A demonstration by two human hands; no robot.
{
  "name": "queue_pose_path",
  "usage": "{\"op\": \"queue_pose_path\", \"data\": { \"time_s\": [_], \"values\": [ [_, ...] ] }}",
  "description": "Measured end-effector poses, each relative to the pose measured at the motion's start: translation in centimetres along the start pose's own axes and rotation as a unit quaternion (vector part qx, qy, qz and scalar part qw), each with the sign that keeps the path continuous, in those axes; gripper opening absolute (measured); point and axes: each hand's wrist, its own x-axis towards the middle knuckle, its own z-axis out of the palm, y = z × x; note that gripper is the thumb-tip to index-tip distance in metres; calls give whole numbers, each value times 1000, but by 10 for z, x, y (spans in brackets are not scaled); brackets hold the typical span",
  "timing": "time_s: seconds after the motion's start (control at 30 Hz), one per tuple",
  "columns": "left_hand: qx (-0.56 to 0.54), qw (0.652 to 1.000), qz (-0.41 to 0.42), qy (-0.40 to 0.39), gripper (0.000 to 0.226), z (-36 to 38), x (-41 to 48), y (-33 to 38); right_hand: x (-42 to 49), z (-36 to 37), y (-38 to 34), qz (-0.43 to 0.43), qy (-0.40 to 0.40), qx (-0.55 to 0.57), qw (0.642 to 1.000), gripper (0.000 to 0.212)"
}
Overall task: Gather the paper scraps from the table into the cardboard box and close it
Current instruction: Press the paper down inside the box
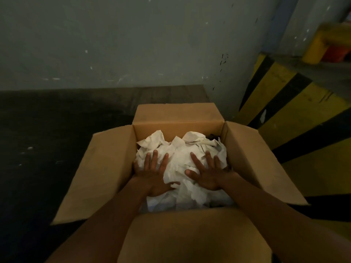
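A brown cardboard box [112, 160] stands on the dark table with all its flaps spread outward. Crumpled white paper scraps [178, 158] fill its inside to a heap. My left hand [153, 173] lies flat on the left part of the heap, fingers spread. My right hand [207, 172] lies flat on the right part, fingers spread too. Both palms rest on the paper and grip nothing. The near flap [191, 238] hides the front of the pile.
The dark table [47, 139] stretches left and behind the box, with a few pale specks on it. A grey wall rises behind. To the right runs a yellow-and-black striped barrier [296, 118].
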Motion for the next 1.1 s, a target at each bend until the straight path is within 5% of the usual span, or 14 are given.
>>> {"op": "queue_pose_path", "data": {
  "time_s": [0.13, 0.3, 0.47, 0.63, 0.9, 1.1],
  "values": [
    [-12, 999, -5, 53, 106, -21, -10, 2, -16, -14, -1, -39, 55, 36, 997, 75],
    [-60, 997, 38, 19, 92, -70, -32, -9, -41, -38, -2, -37, 93, 33, 994, 75],
    [55, 991, 114, -30, 136, -88, -48, -30, -56, -53, -10, -30, 72, 15, 997, 112],
    [187, 975, 118, -38, 137, -51, -46, -36, -43, -14, -19, 5, 15, -64, 998, 133],
    [229, 969, 89, -35, 106, -3, -38, -28, -28, 18, -22, 81, -40, -59, 994, 117],
    [170, 975, 118, -79, 110, -17, -37, -26, -37, 8, -20, 56, -54, -42, 996, 119]
  ]
}}
